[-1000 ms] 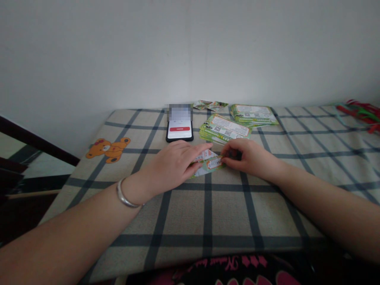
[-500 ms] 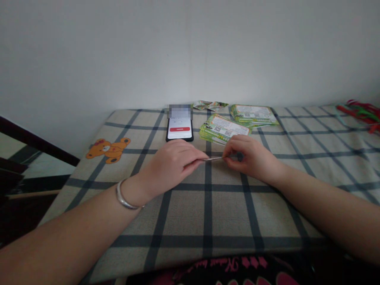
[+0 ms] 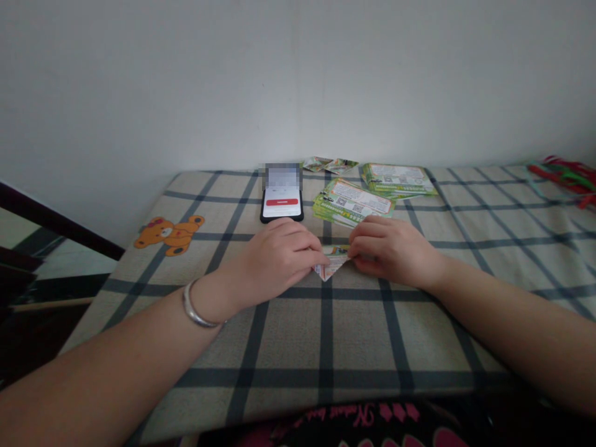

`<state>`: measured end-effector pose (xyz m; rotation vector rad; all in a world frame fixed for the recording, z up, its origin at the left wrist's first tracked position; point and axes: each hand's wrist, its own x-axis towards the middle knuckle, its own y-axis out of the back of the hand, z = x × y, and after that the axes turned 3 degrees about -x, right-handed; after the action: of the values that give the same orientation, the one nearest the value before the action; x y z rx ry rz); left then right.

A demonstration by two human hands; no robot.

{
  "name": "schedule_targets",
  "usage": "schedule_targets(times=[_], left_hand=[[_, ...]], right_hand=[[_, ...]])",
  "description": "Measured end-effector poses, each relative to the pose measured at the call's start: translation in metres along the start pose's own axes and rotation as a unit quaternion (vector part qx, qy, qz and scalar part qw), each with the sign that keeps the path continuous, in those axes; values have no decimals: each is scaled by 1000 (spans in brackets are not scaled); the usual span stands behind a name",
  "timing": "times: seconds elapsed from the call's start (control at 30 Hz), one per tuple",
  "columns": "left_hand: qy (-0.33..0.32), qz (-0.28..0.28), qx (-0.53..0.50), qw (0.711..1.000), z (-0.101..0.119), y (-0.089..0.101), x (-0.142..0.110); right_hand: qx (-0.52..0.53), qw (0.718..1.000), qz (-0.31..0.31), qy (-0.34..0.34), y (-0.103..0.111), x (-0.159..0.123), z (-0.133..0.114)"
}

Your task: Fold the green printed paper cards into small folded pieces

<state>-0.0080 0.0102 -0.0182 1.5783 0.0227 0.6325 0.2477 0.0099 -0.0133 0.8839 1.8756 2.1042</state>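
Note:
Between my two hands is a small folded paper card (image 3: pixel 331 266), printed in colour, with a pointed corner toward me. My left hand (image 3: pixel 286 257), with a silver bangle at the wrist, pinches its left side. At the right side, my right hand (image 3: pixel 388 251) has its fingers closed on the card's edge. Just beyond my right hand lies a fanned stack of green and white printed cards (image 3: pixel 351 200). A second stack of such cards (image 3: pixel 400 177) sits farther back to the right. Two folded paper pieces (image 3: pixel 341 165) rest near the wall.
A phone (image 3: pixel 282 205) with a lit screen lies beyond my left hand. An orange bear cutout (image 3: pixel 170 236) lies at the left of the checked tablecloth (image 3: pixel 288 341). Red and green items (image 3: pixel 570 180) are at the far right. A wall (image 3: pixel 298 81) stands behind the table.
The folded card, seen edge-on before, is now tilted so its printed face and pointed corner show. Both hands have turned slightly and stay in about the same place.

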Motion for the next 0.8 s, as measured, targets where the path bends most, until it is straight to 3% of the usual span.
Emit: schedule_targets(times=[0.3,0.5,0.8], left_hand=[[3,-38,15,999,8,3,-1],[22,-44,49,998,12,1,2],[32,-31,12,999,2,-5,-4]], right_hand=[[-55,998,-28,-7,3,2,-3],[-67,997,1,27,-1,2,-1],[81,996,27,-2,-1,2,5]])
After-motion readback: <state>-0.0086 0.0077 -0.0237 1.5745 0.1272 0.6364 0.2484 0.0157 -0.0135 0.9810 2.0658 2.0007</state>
